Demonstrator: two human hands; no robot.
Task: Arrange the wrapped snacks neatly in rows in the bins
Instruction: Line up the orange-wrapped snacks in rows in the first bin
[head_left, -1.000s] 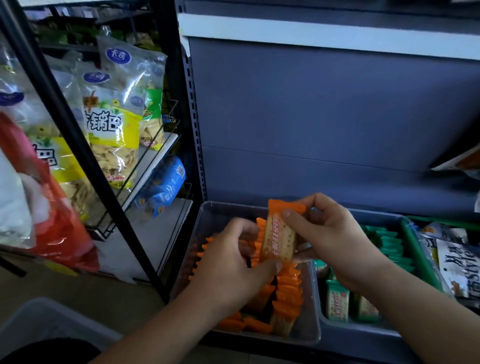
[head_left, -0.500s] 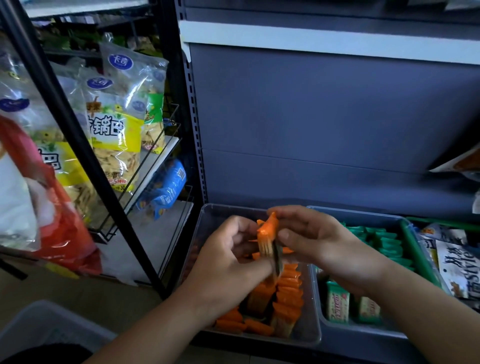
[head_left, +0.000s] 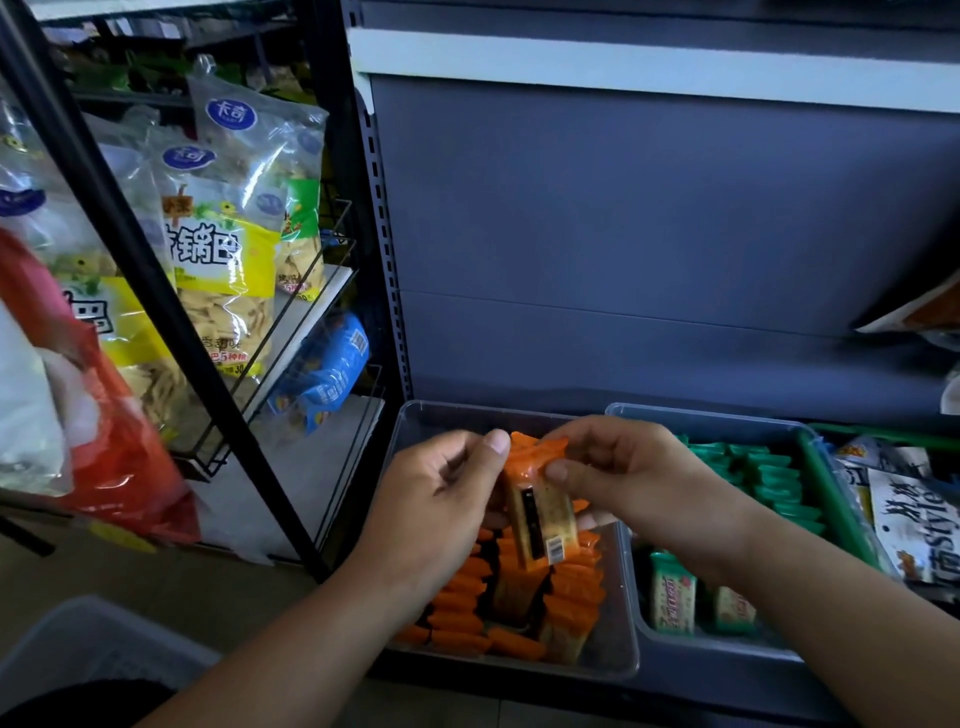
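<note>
Orange snack (head_left: 541, 522) (one, held), left hand (head_left: 434, 506), right hand (head_left: 636, 475)

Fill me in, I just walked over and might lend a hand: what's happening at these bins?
A person is stocking snack bins on a shop shelf. The left hand and the right hand together hold one orange-wrapped snack above the clear bin, which already holds rows of orange packs. The grey bin beside it on the right holds green packs.
</note>
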